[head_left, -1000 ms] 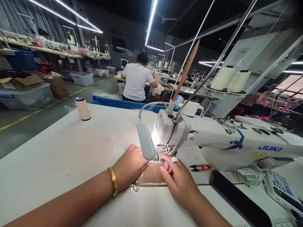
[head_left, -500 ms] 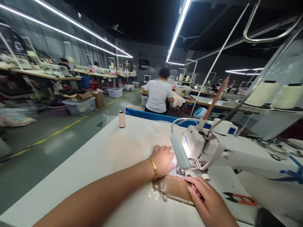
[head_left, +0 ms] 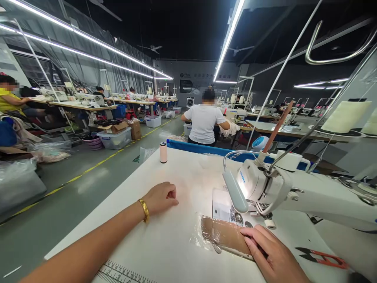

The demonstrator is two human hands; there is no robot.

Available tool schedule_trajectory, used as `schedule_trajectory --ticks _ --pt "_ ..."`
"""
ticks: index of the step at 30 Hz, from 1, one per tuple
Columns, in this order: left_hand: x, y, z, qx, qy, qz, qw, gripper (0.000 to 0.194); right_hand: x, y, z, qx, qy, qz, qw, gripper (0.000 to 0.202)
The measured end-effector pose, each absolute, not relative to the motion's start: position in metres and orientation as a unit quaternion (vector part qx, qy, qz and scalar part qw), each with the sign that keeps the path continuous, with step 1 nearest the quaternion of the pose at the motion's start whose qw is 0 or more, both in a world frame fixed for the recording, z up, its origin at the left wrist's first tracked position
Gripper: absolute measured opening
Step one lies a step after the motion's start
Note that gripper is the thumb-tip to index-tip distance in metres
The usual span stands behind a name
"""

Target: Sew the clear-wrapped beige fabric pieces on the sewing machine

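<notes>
My left hand (head_left: pixel 161 197), with a gold bracelet at the wrist, is over the white table (head_left: pixel 165 236), its fingers curled; anything between them is hidden. The fingers of my right hand (head_left: pixel 265 249) rest on the right end of a brown flat piece (head_left: pixel 225 235) covered with clear plastic. That piece lies just in front of the needle area of a white sewing machine (head_left: pixel 253 184). A grey lamp (head_left: pixel 235 191) shines beside the machine's head. Whether my right fingers grip the brown piece or only press it cannot be made out.
Orange-handled snips (head_left: pixel 322 257) lie right of my right hand. A pink thread spool (head_left: pixel 163 152) stands at the table's far edge. A ruler scale (head_left: pixel 123 273) shows at the near edge. Beyond the table a person in a white shirt (head_left: pixel 203 122) sits with their back to me.
My left hand has moved left, away from the machine's needle area, and its fingers have curled. My right hand stays at the brown piece. The view has shifted, showing more of the left side.
</notes>
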State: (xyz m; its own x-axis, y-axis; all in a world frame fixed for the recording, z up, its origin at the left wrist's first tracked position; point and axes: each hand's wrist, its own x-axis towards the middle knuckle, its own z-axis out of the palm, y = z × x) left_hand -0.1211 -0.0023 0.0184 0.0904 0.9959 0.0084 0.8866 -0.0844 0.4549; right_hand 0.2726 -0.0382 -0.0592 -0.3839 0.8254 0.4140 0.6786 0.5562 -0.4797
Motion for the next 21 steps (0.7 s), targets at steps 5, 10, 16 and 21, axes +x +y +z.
schedule_trajectory --ticks 5,10,16,21 --pt "-0.121 0.0 0.016 0.728 0.641 0.151 0.192 0.015 0.271 -0.04 -0.057 -0.465 -0.82 0.128 0.309 0.03" --pt "-0.116 -0.006 0.027 0.738 0.627 0.164 0.189 0.018 0.274 -0.037 -0.056 -0.459 -0.825 0.124 0.304 0.028" --pt "-0.037 -0.053 0.032 0.828 0.468 0.172 0.255 0.02 0.27 -0.042 -0.042 -0.439 -0.829 0.15 0.312 0.028" --pt "0.001 -0.052 0.035 0.864 0.345 0.183 0.319 0.022 0.267 -0.047 -0.021 -0.42 -0.831 0.208 0.298 0.028"
